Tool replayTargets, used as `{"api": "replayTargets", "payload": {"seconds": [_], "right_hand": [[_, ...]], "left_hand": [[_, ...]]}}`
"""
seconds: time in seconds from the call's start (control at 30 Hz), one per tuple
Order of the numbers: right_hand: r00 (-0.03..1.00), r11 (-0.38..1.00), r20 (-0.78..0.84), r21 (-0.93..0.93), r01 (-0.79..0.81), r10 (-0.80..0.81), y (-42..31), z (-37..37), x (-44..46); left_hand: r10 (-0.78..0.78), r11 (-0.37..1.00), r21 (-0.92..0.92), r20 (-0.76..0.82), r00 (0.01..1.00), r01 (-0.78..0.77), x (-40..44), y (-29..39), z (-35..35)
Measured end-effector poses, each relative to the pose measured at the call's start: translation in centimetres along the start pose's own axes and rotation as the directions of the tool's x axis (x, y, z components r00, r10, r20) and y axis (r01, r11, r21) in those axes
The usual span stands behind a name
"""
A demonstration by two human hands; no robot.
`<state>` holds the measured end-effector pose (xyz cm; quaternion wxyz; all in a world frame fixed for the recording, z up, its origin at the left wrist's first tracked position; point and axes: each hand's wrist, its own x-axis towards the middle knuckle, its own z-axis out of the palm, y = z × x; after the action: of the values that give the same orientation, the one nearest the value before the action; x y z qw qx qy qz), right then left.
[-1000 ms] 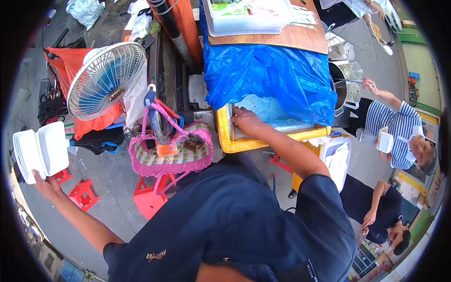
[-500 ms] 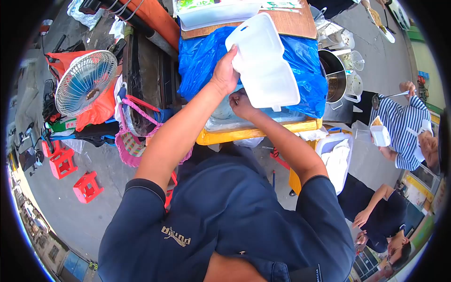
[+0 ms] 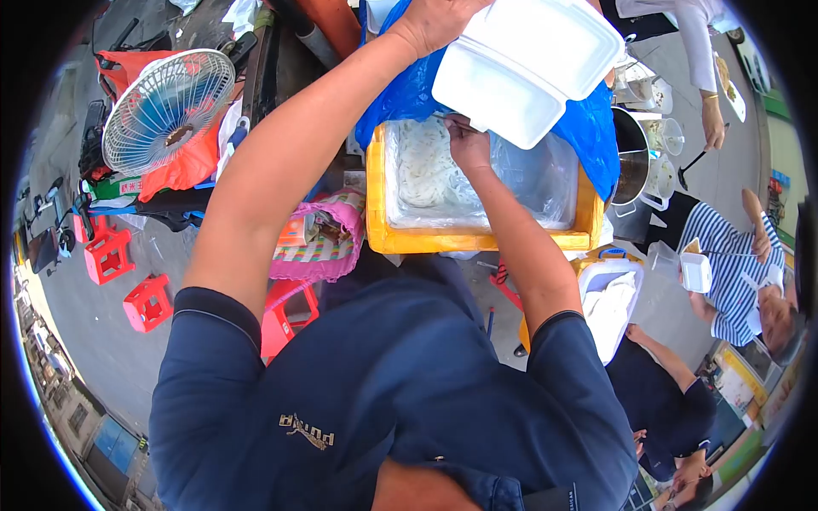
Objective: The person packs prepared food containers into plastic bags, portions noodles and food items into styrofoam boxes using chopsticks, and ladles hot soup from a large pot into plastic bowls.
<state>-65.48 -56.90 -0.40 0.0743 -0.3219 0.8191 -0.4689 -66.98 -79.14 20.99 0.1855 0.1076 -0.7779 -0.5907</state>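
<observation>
My left hand grips an opened white foam box, held over the far edge of a yellow-rimmed tub. Beneath the box, my right hand is at the tub with its fingers bent together; what they hold, if anything, is too hidden to name. Pale white noodles lie in the left part of the tub, on clear plastic lining. Blue plastic sheeting is bunched up behind and to the right of the tub.
A white fan stands at the left above red stools. A pink basket hangs left of the tub. On the right are a metal pot, a white bin and a person in a striped shirt; other people are near.
The open foam box came from the far left to above the tub in my left hand. The blue sheeting has been pushed back, uncovering the noodles. My right hand has shifted within the tub area.
</observation>
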Motion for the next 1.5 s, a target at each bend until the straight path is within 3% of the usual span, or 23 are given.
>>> {"api": "replayTargets", "payload": {"seconds": [0.07, 0.1, 0.13, 0.2, 0.23, 0.3, 0.37, 0.43, 0.47, 0.53, 0.6, 0.67, 0.73, 0.8, 0.93, 1.07, 1.2, 1.27, 1.3, 1.37, 1.4, 1.47, 1.5], "right_hand": [[0.935, 0.971, 0.281, 0.03, -0.235, 0.218, -2.8, -0.1, -3.2], [0.904, 0.97, 0.368, 0.024, -0.242, 0.217, -4.0, -0.8, -5.5], [0.868, 0.97, 0.449, 0.017, -0.244, 0.21, -4.8, -1.3, -7.0], [0.822, 0.973, 0.524, -0.063, -0.224, 0.223, -6.8, -4.2, -6.9], [0.769, 0.969, 0.589, -0.135, -0.209, 0.247, -7.2, -5.8, -6.7], [0.85, 0.957, 0.44, -0.139, -0.253, 0.289, -3.7, -6.8, -5.8], [0.895, 0.955, 0.344, -0.192, -0.228, 0.283, -2.0, -6.6, -5.3], [0.809, 0.85, 0.286, -0.3, -0.433, 0.513, -2.4, -6.4, -4.7], [0.808, 0.849, 0.286, -0.302, -0.435, 0.516, -2.1, -6.7, -4.5], [0.664, 0.584, 0.34, 0.317, -0.748, 0.666, -0.7, -7.6, -4.2], [0.69, 0.622, 0.261, 0.3, -0.723, 0.675, 1.7, -9.0, -3.2], [0.511, 0.428, 0.207, 0.342, -0.837, 0.834, 4.5, -9.3, -2.4], [0.444, 0.327, 0.292, 0.372, -0.869, 0.847, 5.9, -7.9, -2.5], [0.281, 0.073, 0.566, 0.361, -0.93, 0.775, 6.3, -4.7, -2.4], [0.276, 0.037, 0.629, 0.365, -0.93, 0.727, 7.8, 0.6, -2.5], [0.334, -0.007, 0.581, 0.505, -0.863, 0.742, 7.2, -0.1, -1.2], [0.559, -0.12, 0.564, 0.761, -0.638, 0.608, 2.0, -4.2, 0.1], [0.651, -0.204, 0.573, 0.807, -0.554, 0.497, -1.8, -7.2, 0.2], [0.69, -0.251, 0.58, 0.813, -0.525, 0.433, -3.9, -8.8, 0.1], [0.728, -0.326, 0.604, 0.794, -0.513, 0.325, -7.6, -11.1, -0.7], [0.721, -0.344, 0.624, 0.776, -0.528, 0.301, -8.6, -11.7, -1.1], [0.621, -0.31, 0.677, 0.735, -0.604, 0.396, -7.2, -10.7, -2.0], [0.404, -0.297, 0.689, 0.663, -0.687, 0.602, 1.7, -7.8, -4.3]], "left_hand": [[-0.112, 0.798, -0.573, 0.166, 0.98, 0.188, 2.2, -1.9, 0.0], [-0.189, 0.71, -0.612, 0.312, 0.931, 0.349, 3.5, -2.9, -1.0], [-0.184, 0.709, -0.617, 0.305, 0.934, 0.341, 4.2, -3.1, -2.2], [-0.219, 0.508, -0.579, 0.629, 0.746, 0.638, 4.3, -2.9, -4.7], [-0.215, 0.504, -0.584, 0.628, 0.748, 0.636, 3.8, -2.9, -5.5], [-0.205, 0.574, -0.508, 0.671, 0.713, 0.643, 2.4, -2.1, -6.7], [-0.244, 0.581, -0.496, 0.65, 0.719, 0.645, 1.1, -2.7, -7.4], [-0.325, 0.588, -0.451, 0.628, 0.707, 0.671, -0.3, -4.3, -8.4], [-0.325, 0.586, -0.452, 0.63, 0.706, 0.672, -1.2, -5.0, -9.2], [-0.34, 0.624, -0.44, 0.59, 0.732, 0.646, -3.6, -5.6, -10.5], [-0.389, 0.758, -0.345, 0.442, 0.808, 0.554, -7.4, -1.4, -11.1], [-0.396, 0.8, -0.309, 0.372, 0.84, 0.514, -11.3, 0.2, -12.2], [-0.495, 0.753, -0.313, 0.311, 0.812, 0.579, -15.3, 0.7, -13.1], [-0.622, 0.657, -0.422, 0.164, 0.766, 0.624, -20.1, 1.7, -12.7], [-0.78, 0.381, -0.712, 0.095, 0.618, 0.59, -30.4, 3.3, -10.8], [-0.797, 0.345, -0.788, 0.042, 0.603, 0.51, -36.1, 5.0, -8.2], [-0.714, 0.412, -0.769, 0.06, 0.697, 0.489, -37.8, 4.3, -5.7], [-0.635, 0.387, -0.741, 0.217, 0.742, 0.548, -35.5, 4.6, -4.7], [-0.643, 0.301, -0.725, 0.326, 0.693, 0.62, -33.9, 3.8, -4.4], [-0.489, 0.365, -0.583, 0.544, 0.682, 0.726, -28.2, 2.7, -3.5], [-0.45, 0.409, -0.491, 0.626, 0.638, 0.77, -24.8, 1.8, -3.0], [-0.45, 0.511, -0.53, 0.505, 0.736, 0.677, -18.2, -0.7, -0.9], [-0.406, 0.487, -0.669, 0.396, 0.823, 0.562, -15.0, -1.7, 0.0]]}}
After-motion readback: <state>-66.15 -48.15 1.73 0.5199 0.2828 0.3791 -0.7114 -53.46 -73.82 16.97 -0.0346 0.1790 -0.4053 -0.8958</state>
